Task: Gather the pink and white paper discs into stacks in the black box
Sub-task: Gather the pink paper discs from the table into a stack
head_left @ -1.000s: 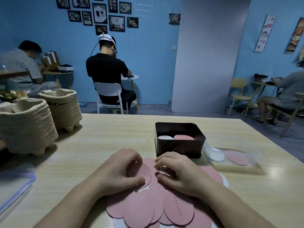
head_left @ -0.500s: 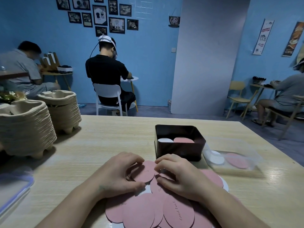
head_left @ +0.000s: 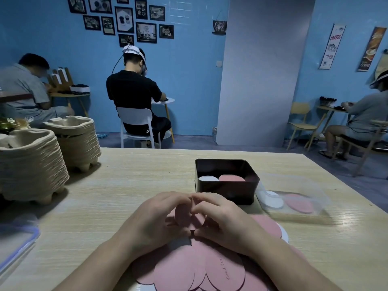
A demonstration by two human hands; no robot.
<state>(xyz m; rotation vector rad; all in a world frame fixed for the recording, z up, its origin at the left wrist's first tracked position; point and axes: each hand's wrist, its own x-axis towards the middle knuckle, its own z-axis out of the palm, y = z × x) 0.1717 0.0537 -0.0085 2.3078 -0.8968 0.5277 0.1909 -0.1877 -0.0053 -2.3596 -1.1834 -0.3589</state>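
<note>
A spread of overlapping pink paper discs lies on the table in front of me, with white discs showing at its edges. My left hand and my right hand meet fingertip to fingertip above the pile's far end. Between them they pinch a pink disc that stands tilted up on edge. Just beyond my hands is the black box. Inside it a white stack lies on the left and a pink stack on the right.
A clear plastic lid or tray with a white and a pink disc lies right of the box. Two stacks of pulp trays stand at the table's left. A clear container sits at the near left edge. People sit at small tables behind.
My hands have drawn together and lifted one pink disc from flat on the pile to tilted up between my fingertips.
</note>
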